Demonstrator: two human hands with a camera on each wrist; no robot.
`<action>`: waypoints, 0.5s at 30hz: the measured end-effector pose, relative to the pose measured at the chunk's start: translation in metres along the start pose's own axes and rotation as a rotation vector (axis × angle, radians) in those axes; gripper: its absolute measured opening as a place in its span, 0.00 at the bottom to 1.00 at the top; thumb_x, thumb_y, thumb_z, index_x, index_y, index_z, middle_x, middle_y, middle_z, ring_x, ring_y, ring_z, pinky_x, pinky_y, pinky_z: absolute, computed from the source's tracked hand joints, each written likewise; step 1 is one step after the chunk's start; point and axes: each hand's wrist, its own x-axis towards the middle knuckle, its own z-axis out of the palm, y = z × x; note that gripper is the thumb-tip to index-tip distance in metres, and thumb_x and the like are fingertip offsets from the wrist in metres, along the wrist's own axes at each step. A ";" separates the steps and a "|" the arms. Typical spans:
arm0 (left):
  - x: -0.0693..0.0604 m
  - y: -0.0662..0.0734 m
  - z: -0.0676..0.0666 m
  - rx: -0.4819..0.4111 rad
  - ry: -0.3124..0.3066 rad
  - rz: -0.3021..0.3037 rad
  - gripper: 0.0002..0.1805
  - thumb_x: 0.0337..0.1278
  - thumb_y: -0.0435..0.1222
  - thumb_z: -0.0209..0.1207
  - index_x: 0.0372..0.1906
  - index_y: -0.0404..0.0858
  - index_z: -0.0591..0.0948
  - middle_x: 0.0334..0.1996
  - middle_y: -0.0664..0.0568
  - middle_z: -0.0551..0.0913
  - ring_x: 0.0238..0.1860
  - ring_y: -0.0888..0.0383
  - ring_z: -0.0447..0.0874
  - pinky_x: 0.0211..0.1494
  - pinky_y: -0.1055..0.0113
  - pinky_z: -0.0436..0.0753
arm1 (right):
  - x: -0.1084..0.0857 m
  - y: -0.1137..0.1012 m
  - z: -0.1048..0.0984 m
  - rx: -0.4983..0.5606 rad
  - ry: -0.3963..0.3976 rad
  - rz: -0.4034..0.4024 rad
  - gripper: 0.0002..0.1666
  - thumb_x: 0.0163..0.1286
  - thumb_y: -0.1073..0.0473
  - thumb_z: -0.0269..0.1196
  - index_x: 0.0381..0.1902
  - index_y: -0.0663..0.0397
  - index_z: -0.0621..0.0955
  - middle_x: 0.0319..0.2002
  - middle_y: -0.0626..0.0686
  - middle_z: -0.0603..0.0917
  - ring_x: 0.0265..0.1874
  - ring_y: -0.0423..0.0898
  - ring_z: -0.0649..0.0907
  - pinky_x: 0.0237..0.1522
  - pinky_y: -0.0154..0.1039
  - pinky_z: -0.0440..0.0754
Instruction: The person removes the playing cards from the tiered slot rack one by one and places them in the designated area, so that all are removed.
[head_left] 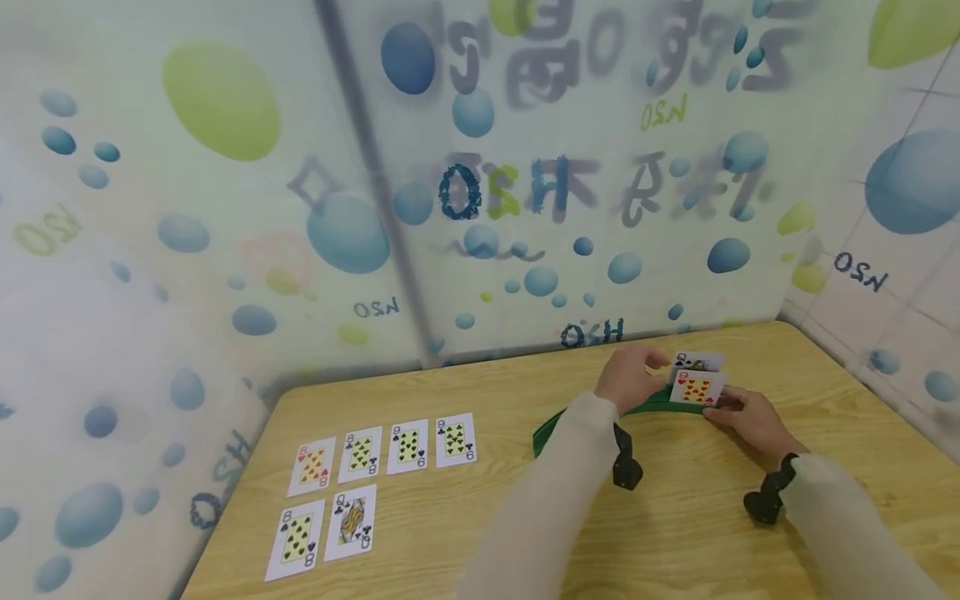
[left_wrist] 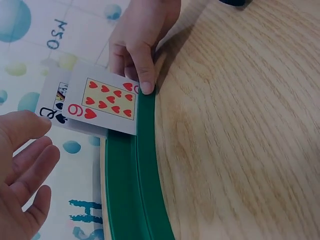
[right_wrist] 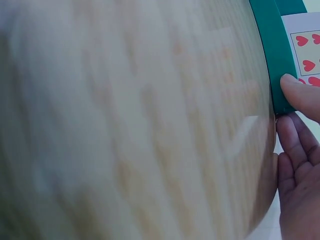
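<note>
A curved green card holder [head_left: 651, 405] [left_wrist: 145, 190] [right_wrist: 272, 55] bears two upright cards at its right end. The nine of hearts [head_left: 697, 389] [left_wrist: 107, 100] [right_wrist: 307, 50] stands in front of a queen of spades [head_left: 708, 361] [left_wrist: 56, 92]. My right hand [head_left: 752, 422] [left_wrist: 145, 30] [right_wrist: 305, 180] grips that end of the holder, thumb on its front beside the nine, fingers partly hidden. My left hand [head_left: 632, 379] [left_wrist: 22, 170] is just left of the cards, fingers loosely bent and nothing held; its thumb is at the queen's corner, contact unclear.
On the wooden table [head_left: 450, 533], left of the holder, cards lie face up in two rows: an eight of hearts [head_left: 311, 467], an eight [head_left: 360, 455] and two nines [head_left: 407, 447] [head_left: 455, 440] above, an eight [head_left: 296, 540] and a queen [head_left: 351, 522] below. A patterned wall [head_left: 510, 317] rises behind.
</note>
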 end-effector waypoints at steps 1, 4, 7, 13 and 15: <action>0.001 0.000 0.001 0.011 0.004 -0.003 0.12 0.56 0.36 0.60 0.47 0.46 0.82 0.41 0.61 0.81 0.40 0.68 0.77 0.39 0.76 0.75 | 0.000 0.000 0.000 -0.001 0.000 -0.002 0.34 0.66 0.53 0.59 0.58 0.77 0.66 0.46 0.71 0.76 0.44 0.58 0.76 0.41 0.46 0.72; 0.003 0.003 0.004 0.034 0.008 -0.005 0.12 0.56 0.37 0.60 0.47 0.47 0.82 0.41 0.61 0.81 0.40 0.68 0.77 0.39 0.76 0.75 | 0.001 0.001 0.000 -0.011 0.008 -0.013 0.34 0.65 0.53 0.59 0.57 0.77 0.67 0.45 0.70 0.76 0.42 0.55 0.77 0.40 0.43 0.73; 0.006 0.007 0.006 0.064 0.011 -0.001 0.11 0.56 0.37 0.60 0.45 0.48 0.82 0.40 0.62 0.81 0.39 0.68 0.77 0.38 0.77 0.74 | 0.002 0.003 0.000 -0.013 0.014 -0.019 0.33 0.65 0.53 0.59 0.57 0.77 0.67 0.45 0.69 0.77 0.41 0.52 0.77 0.39 0.40 0.73; 0.008 0.011 0.008 0.072 0.006 -0.020 0.09 0.56 0.37 0.60 0.43 0.49 0.82 0.39 0.62 0.81 0.37 0.69 0.77 0.36 0.77 0.74 | 0.002 0.004 0.000 -0.020 0.015 -0.016 0.33 0.65 0.52 0.60 0.56 0.76 0.68 0.45 0.70 0.77 0.41 0.55 0.77 0.41 0.45 0.73; 0.008 0.011 0.008 0.070 -0.006 -0.025 0.10 0.56 0.37 0.60 0.44 0.49 0.82 0.40 0.62 0.81 0.38 0.69 0.77 0.37 0.76 0.74 | 0.002 0.004 0.000 -0.024 0.015 -0.018 0.33 0.65 0.53 0.60 0.56 0.77 0.68 0.45 0.70 0.76 0.41 0.57 0.77 0.41 0.48 0.73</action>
